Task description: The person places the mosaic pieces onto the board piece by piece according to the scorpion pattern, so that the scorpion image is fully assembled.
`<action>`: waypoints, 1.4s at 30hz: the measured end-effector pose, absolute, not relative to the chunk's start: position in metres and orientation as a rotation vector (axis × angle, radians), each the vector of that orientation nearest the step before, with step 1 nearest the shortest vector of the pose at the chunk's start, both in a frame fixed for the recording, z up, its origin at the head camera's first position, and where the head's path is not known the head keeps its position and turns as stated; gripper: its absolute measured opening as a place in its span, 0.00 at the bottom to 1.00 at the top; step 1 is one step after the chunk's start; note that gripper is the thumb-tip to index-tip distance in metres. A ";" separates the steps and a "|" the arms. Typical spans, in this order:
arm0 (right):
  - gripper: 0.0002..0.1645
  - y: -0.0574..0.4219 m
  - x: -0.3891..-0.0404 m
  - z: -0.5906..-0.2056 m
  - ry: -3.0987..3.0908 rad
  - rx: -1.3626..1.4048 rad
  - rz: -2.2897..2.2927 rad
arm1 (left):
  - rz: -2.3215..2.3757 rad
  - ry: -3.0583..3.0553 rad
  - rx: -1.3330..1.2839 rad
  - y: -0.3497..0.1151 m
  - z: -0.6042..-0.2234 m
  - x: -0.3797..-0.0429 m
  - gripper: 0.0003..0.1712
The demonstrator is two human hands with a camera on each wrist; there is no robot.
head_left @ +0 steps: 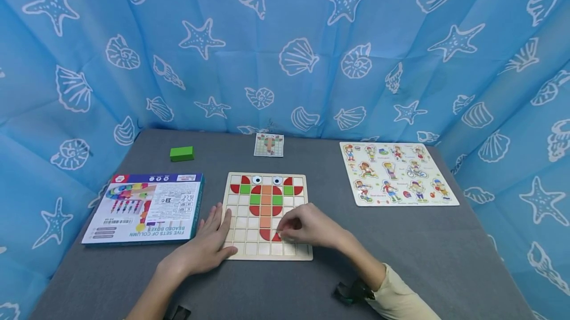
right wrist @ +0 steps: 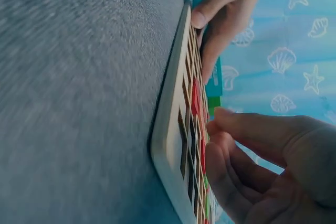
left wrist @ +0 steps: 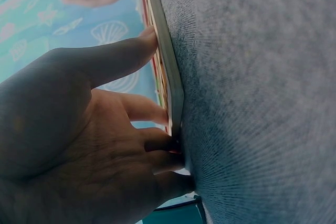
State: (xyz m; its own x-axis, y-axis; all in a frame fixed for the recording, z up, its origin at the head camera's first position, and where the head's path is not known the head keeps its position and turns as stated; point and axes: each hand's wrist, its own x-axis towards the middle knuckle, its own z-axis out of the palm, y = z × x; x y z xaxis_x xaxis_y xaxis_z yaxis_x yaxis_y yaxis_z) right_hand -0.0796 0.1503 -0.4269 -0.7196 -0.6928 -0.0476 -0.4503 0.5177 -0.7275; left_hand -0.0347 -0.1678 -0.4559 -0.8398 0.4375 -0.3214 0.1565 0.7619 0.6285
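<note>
A square wooden grid board [head_left: 251, 248] lies on the table, with red, green and orange pieces and two round eye pieces set in its cells. My left hand [head_left: 208, 238] rests along the board's left edge, fingers spread and thumb at the near corner. Over the board's lower right part, my right hand [head_left: 307, 226] pinches at a small red piece [head_left: 276, 237], beside a red quarter-circle piece [head_left: 264, 234]. Its fingers partly hide that red piece. In the right wrist view, the right thumb and fingertips [right wrist: 223, 116] come together close over the board.
A pattern card [head_left: 269, 145] with a similar picture lies behind the board. Left of it are a green block [head_left: 181, 154] and a boxed bead set [head_left: 142, 208]. A puzzle board with figures [head_left: 398, 174] lies at the right. A blue shell-print curtain [head_left: 285, 53] hangs behind.
</note>
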 end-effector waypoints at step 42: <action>0.10 0.265 -0.055 -0.424 2.586 -0.610 -0.917 | 0.892 2.486 0.481 -0.168 -0.453 -0.033 0.56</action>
State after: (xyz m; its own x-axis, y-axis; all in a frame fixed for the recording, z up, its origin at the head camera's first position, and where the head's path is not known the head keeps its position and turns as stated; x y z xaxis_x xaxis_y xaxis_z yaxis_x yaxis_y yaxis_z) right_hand -0.0550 0.2654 -0.4244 -0.8541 -0.4946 -0.1607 -0.2830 0.7013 -0.6543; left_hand -0.0328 -0.1684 -0.4528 -0.8364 0.4614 -0.2960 0.1679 0.7296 0.6629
